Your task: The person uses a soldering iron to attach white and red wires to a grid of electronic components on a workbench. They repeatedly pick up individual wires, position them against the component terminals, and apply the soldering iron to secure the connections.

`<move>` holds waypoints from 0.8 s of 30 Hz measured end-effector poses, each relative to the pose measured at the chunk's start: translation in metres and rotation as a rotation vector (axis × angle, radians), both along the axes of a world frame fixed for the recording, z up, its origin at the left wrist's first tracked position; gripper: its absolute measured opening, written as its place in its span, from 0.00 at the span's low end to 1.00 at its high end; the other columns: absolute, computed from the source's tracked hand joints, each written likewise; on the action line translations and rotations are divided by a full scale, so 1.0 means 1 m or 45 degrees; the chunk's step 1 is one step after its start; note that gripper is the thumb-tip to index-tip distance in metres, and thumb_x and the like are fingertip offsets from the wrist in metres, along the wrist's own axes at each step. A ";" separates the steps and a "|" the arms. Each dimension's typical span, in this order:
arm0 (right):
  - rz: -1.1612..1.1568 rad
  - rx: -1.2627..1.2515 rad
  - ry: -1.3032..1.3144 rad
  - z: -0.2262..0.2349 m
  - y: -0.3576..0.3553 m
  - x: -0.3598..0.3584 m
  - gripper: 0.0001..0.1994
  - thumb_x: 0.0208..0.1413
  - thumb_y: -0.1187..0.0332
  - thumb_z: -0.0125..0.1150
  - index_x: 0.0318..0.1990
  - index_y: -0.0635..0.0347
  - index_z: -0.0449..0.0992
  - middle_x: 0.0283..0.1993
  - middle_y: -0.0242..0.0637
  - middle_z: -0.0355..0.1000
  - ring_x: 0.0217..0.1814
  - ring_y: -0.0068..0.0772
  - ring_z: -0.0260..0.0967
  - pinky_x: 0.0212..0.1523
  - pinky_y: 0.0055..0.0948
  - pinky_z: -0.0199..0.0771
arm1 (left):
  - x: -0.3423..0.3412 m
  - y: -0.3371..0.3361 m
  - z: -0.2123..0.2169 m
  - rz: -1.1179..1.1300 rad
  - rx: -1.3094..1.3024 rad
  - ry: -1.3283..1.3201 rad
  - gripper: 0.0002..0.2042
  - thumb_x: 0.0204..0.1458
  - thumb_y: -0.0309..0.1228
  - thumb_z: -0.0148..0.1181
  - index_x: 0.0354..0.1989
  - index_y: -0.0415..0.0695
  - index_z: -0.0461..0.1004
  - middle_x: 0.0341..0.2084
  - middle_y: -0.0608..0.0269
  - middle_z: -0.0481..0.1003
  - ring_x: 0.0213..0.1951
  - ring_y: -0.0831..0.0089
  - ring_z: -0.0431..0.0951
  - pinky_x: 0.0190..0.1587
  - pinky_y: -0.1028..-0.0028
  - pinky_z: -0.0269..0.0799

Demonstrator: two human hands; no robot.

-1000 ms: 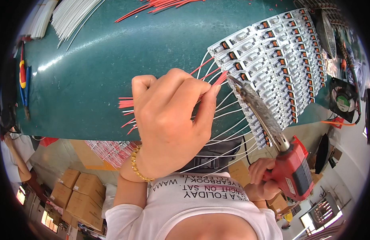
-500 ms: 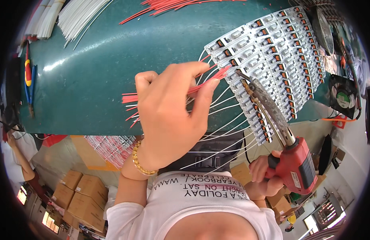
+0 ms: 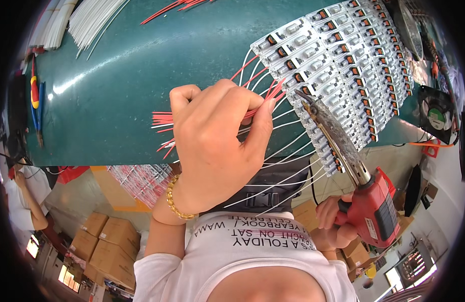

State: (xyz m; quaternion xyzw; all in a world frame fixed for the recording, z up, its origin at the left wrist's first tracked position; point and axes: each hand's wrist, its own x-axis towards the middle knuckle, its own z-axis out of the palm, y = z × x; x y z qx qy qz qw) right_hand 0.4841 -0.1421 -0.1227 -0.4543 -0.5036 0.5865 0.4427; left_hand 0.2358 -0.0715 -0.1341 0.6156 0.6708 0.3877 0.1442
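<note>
My left hand [image 3: 217, 141] is closed in a pinch on a bundle of thin red wires [image 3: 163, 119]. Their tips fan out between thumb and forefinger, close to the left edge of a panel of small circuit boards [image 3: 338, 65]. White wires [image 3: 287, 146] run from that edge, and a couple of red ones join it near the top. My right hand [image 3: 333, 219] is wrapped round the handle of a red soldering gun [image 3: 375, 211]. Its dark tip [image 3: 304, 95] is over the panel's left edge, right of the wire tips; whether it touches is hard to tell.
Bundled white wires [image 3: 96, 22] and more red wires [image 3: 174, 10] lie at the far side of the green table [image 3: 111, 110]. Pliers [image 3: 36, 100] are at the left, a small fan [image 3: 436, 113] at the right. Cardboard boxes [image 3: 111, 246] stand below. Another person's arm [image 3: 31, 199] shows far left.
The red wire tips in my left hand have drawn back slightly from the boards and spread. The view has shifted a little. Both hands keep their holds.
</note>
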 end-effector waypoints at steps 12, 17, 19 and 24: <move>-0.011 -0.035 0.060 -0.013 -0.016 0.021 0.37 0.50 0.39 0.54 0.50 0.69 0.60 0.10 0.26 0.58 0.10 0.22 0.56 0.14 0.22 0.58 | -0.002 0.000 0.002 -0.008 -0.020 -0.002 0.06 0.43 0.25 0.64 0.20 0.44 0.73 0.14 0.72 0.66 0.15 0.80 0.54 0.34 0.76 0.52; -0.032 -0.002 0.095 -0.023 -0.022 0.032 0.39 0.51 0.39 0.55 0.54 0.71 0.59 0.10 0.26 0.58 0.10 0.21 0.55 0.14 0.23 0.59 | -0.001 0.001 0.002 -0.008 -0.017 0.009 0.06 0.44 0.25 0.64 0.20 0.45 0.73 0.14 0.72 0.65 0.15 0.80 0.55 0.34 0.76 0.53; -0.046 0.001 0.100 -0.026 -0.026 0.033 0.39 0.51 0.40 0.55 0.55 0.71 0.58 0.10 0.25 0.58 0.09 0.21 0.55 0.14 0.23 0.59 | -0.001 0.000 0.002 0.001 -0.007 0.015 0.06 0.44 0.25 0.64 0.20 0.45 0.72 0.14 0.72 0.65 0.15 0.80 0.55 0.34 0.76 0.53; -0.144 0.015 -0.034 -0.001 -0.006 -0.007 0.39 0.51 0.40 0.54 0.55 0.71 0.58 0.10 0.26 0.58 0.09 0.22 0.55 0.14 0.23 0.58 | 0.003 0.001 -0.001 -0.017 0.014 0.041 0.06 0.42 0.24 0.64 0.20 0.45 0.71 0.14 0.71 0.66 0.15 0.75 0.60 0.33 0.73 0.52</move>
